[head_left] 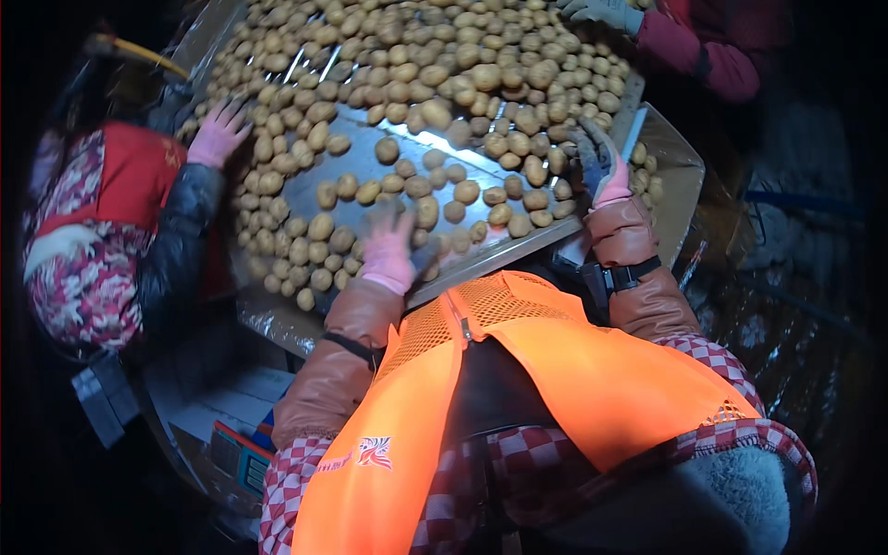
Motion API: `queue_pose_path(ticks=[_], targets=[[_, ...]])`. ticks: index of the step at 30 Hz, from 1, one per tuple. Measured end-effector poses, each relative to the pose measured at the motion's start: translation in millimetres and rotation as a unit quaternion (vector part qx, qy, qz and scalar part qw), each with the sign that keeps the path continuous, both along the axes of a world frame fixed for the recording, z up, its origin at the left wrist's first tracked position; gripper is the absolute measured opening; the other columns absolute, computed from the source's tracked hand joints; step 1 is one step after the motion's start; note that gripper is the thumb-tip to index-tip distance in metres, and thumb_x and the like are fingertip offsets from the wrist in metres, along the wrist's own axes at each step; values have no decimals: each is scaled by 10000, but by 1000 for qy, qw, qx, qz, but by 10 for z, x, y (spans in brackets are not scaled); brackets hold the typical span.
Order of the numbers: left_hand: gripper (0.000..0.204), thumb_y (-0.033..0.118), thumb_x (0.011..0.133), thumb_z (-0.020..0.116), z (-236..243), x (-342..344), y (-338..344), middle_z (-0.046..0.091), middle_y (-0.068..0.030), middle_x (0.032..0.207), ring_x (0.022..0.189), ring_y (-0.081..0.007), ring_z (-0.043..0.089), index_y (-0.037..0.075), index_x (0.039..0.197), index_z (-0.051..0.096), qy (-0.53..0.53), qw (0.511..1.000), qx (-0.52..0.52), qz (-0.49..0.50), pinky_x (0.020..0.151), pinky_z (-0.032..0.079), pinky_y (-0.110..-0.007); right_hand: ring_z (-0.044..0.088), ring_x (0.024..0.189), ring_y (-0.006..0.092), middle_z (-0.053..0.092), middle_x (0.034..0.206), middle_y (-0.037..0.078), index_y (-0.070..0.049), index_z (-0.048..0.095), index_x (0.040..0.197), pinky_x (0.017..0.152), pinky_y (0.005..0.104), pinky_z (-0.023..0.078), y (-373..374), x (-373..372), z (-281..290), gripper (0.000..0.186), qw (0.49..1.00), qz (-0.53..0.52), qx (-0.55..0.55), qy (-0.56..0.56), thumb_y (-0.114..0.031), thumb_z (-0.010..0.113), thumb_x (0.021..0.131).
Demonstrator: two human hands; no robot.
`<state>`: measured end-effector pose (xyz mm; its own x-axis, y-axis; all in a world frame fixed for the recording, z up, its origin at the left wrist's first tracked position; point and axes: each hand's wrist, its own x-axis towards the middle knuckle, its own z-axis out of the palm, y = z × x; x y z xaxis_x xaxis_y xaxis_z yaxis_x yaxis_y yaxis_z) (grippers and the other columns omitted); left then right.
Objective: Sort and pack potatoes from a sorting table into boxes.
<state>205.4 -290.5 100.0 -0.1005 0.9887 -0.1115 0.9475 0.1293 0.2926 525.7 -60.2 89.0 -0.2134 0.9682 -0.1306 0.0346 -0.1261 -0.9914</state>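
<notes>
Potatoes lie thick over the far and left parts of a metal sorting table, with looser ones near its front edge. My left hand, in a pink glove, is low over the potatoes near that edge. Its fingers are spread and blurred by motion, and I see nothing held in them. On the right, my right hand, gloved in pink and grey, reaches along the table's side beside the potatoes. It is seen edge-on with the fingers stretched forward, and no potato shows in its grasp.
At the left, a co-worker's pink-gloved hand rests on the potatoes. Another person's grey-gloved hand reaches in at the far right. More potatoes sit beyond the table's right rim. A blue-and-red crate-like object stands low on the left.
</notes>
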Motion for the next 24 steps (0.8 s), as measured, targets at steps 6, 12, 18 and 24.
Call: queue_pose_path(ticks=[6, 12, 18, 24], targets=[[681, 282, 791, 695, -100, -726, -582, 333, -79, 1538, 1434, -332, 293, 291, 1431, 463, 63, 992, -66, 86, 1133, 194, -647, 551, 1190, 359, 554, 1337, 161, -140, 559, 1348, 953, 458, 481, -492, -785, 255, 538, 865, 131, 259, -409, -275, 718, 852], [636, 494, 857, 621, -300, -744, -1009, 320, -63, 1548, 1433, -299, 287, 277, 1435, 465, 127, 978, -42, 161, 1118, 225, -610, 447, 1293, 436, 487, 1394, 246, -98, 421, 1442, 1046, 477, 423, -1346, -1479, 44, 762, 833, 364, 102, -404, -353, 748, 803], [659, 478, 859, 625, -492, -958, -1233, 324, -70, 1558, 1434, -320, 289, 236, 1449, 458, 116, 988, -27, 96, 1136, 218, -579, 606, 1130, 396, 613, 1269, 198, -146, 588, 1319, 969, 428, 499, -541, -1978, 245, 517, 936, 221, 109, -253, -325, 727, 854], [748, 274, 776, 710, -377, -693, -1136, 310, -48, 1565, 1451, -357, 238, 262, 1468, 426, 34, 984, -6, 172, 1136, 172, -626, 463, 1286, 429, 422, 1474, 194, -202, 628, 1270, 1053, 494, 416, -5, -2133, 137, 573, 815, 24, 305, -492, -419, 778, 761]])
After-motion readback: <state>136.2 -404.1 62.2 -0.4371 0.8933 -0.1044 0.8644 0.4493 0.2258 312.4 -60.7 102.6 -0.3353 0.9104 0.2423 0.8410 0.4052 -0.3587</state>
